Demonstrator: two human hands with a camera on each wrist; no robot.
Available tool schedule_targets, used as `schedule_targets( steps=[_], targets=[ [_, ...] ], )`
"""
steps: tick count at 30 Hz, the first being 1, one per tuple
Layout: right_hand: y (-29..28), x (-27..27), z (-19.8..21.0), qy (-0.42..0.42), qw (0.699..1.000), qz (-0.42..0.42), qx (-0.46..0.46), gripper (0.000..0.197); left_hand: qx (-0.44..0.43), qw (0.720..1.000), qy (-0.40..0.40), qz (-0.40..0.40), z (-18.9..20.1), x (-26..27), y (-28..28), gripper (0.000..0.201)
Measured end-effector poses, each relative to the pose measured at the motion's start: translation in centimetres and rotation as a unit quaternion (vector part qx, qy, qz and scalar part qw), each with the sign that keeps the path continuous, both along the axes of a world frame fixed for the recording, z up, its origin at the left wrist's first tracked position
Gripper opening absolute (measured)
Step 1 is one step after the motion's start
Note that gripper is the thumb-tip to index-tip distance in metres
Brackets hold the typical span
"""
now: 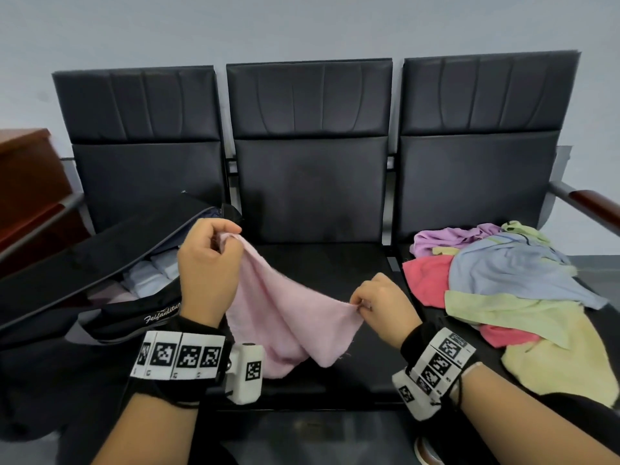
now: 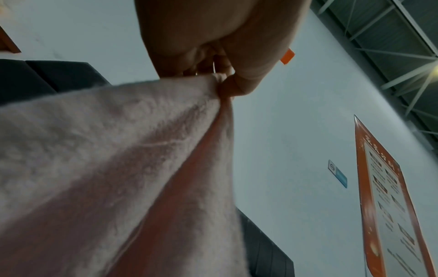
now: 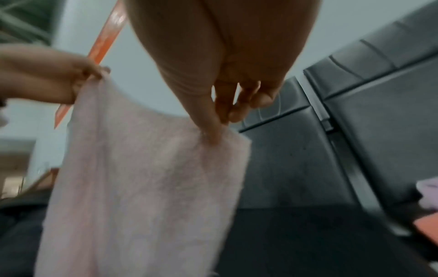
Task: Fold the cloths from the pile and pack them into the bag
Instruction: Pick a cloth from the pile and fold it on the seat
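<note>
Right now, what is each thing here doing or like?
Pink cloth: held up, hanging unfolded.
Left hand: pinching one corner.
Right hand: pinching another corner.
Black bag: open, folded cloths inside.
Cloth pile: heaped, unfolded, on right seat.

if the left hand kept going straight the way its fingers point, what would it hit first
Most likely the backrest of the middle chair. The left hand, pinching the pink cloth, points up and away over that seat; depth is hard to judge.
</note>
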State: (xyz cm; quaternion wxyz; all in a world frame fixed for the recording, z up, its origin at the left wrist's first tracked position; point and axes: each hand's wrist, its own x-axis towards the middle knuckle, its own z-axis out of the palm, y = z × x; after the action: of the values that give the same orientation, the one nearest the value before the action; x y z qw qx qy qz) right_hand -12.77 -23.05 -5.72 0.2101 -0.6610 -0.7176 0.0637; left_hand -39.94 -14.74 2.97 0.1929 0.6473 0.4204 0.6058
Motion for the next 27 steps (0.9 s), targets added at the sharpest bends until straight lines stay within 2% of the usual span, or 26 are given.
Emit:
schedule_targets(
  steps=[3, 6, 9, 13, 15, 17, 19, 21, 24, 27],
  targets=[
    [-0.6, 1.1, -0.7, -0.052, 0.998, 0.019, -0.021, 0.013, 0.018, 0.999, -0.016, 0.020, 0.8, -0.5, 0.4, 0.018],
    [-0.7, 1.3, -1.7, -0.028, 0.996, 0.058, -0.066, 0.007, 0.029, 0.999, -0.019, -0.003, 1.5, -0.2, 0.4, 0.019],
    [-0.6, 1.3, -2.9, -0.026, 0.995, 0.061, -0.076, 0.015, 0.034, 0.999, -0.015, -0.022, 1.9, 0.2, 0.2, 0.019],
    [-0.3, 3.1, -2.8, -0.017, 0.999, 0.043, -0.017, 0.019, 0.027, 1.000, -0.013, -0.009, 1.9, -0.7, 0.6, 0.018],
    [0.0, 4.1, -1.5, 0.021, 0.999, 0.044, 0.003, 0.013, 0.020, 1.000, -0.015, 0.006, 1.9, -1.6, 1.1, 0.019],
    [0.3, 5.0, 0.3, 0.126, 0.991, 0.028, 0.025, 0.007, 0.019, 0.999, -0.018, 0.024, 2.1, -2.4, 1.8, 0.020],
    [0.7, 5.8, 2.4, 0.238, 0.969, -0.013, 0.062, 0.013, 0.019, 0.999, -0.020, 0.043, 2.5, -3.0, 2.4, 0.020],
    [0.9, 6.2, 4.9, 0.308, 0.946, -0.030, 0.098, 0.018, 0.018, 0.998, -0.018, 0.058, 2.8, -3.4, 2.9, 0.020],
    [0.9, 6.3, 8.0, 0.312, 0.943, 0.009, 0.118, 0.016, 0.019, 0.996, -0.027, 0.081, 3.2, -4.0, 3.2, 0.020],
    [0.4, 6.1, 10.2, 0.291, 0.943, 0.022, 0.158, 0.033, 0.018, 0.994, -0.038, 0.098, 3.6, -4.4, 3.1, 0.020]
  ],
)
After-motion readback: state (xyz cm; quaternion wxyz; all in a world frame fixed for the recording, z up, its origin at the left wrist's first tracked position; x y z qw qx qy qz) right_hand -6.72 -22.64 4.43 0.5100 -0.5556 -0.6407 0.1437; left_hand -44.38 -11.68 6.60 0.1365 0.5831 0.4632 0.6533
